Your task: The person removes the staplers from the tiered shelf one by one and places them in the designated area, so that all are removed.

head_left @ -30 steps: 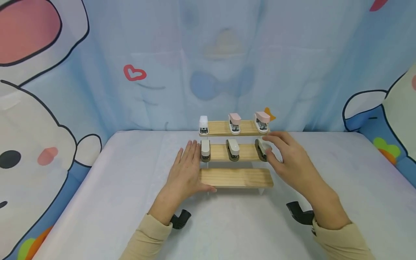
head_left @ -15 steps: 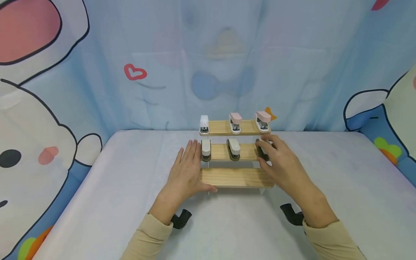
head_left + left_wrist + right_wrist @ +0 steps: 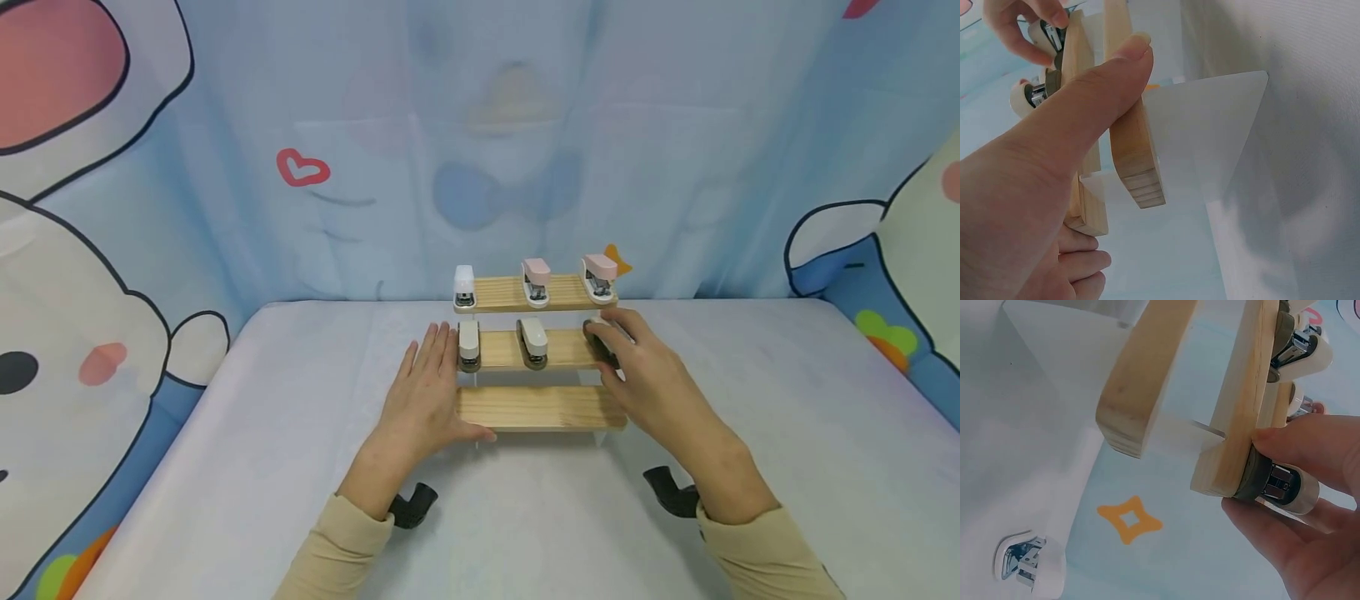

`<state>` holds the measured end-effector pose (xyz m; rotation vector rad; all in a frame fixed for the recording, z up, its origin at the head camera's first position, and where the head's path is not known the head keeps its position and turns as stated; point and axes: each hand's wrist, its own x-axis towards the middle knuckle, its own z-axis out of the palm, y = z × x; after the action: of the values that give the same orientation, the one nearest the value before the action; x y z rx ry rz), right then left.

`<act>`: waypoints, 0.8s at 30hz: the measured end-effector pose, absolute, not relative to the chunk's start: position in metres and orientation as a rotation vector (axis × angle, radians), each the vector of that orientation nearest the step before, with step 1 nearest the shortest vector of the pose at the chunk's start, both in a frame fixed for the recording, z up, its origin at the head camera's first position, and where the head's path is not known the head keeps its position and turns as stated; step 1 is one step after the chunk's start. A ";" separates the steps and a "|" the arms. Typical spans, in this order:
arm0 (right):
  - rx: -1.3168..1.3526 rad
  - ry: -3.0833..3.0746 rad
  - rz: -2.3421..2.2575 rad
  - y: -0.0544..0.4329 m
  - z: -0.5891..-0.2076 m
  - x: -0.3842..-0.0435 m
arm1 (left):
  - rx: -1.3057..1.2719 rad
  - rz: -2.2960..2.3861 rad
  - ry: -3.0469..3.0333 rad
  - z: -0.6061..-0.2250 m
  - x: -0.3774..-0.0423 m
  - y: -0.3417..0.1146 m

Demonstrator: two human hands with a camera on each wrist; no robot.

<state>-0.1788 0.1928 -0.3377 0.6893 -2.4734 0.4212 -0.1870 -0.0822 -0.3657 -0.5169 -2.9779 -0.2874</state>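
Observation:
A three-tier wooden display rack (image 3: 540,408) stands on the table. My left hand (image 3: 420,396) lies along its left end with straight fingers. Its thumb (image 3: 1094,94) presses the front of the lowest shelf in the left wrist view. My right hand (image 3: 663,383) pinches a small white stapler with a dark base (image 3: 1254,475) between thumb and fingers, at the right end of the middle shelf. Two similar staplers stand on that shelf, one at the left end (image 3: 468,346) and one mid-shelf (image 3: 533,342). In the head view my right fingers partly cover the held stapler.
On the top shelf stand a white stapler (image 3: 464,287) and two pink-topped staplers, one mid-shelf (image 3: 536,282) and one at right (image 3: 599,277). Another white stapler (image 3: 1035,565) lies on the table in the right wrist view. A printed curtain (image 3: 360,225) hangs behind.
My right hand has moved left and its fingers have come further over the right-end stapler on the middle shelf. The left hand keeps its place at the rack. The head view shifts slightly.

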 end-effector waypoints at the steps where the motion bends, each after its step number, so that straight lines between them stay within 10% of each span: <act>1: 0.691 -2.477 0.425 0.193 -0.337 -0.179 | -0.517 -0.295 -2.977 -0.366 -0.187 -0.082; 24: 0.638 -2.470 0.430 0.218 -0.323 -0.172 | -0.519 -0.320 -2.972 -0.365 -0.187 -0.083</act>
<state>-0.1717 0.2184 -0.3230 0.6377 -2.4701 0.4295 -0.1866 -0.0825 -0.3650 -0.5190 -2.9720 -0.3196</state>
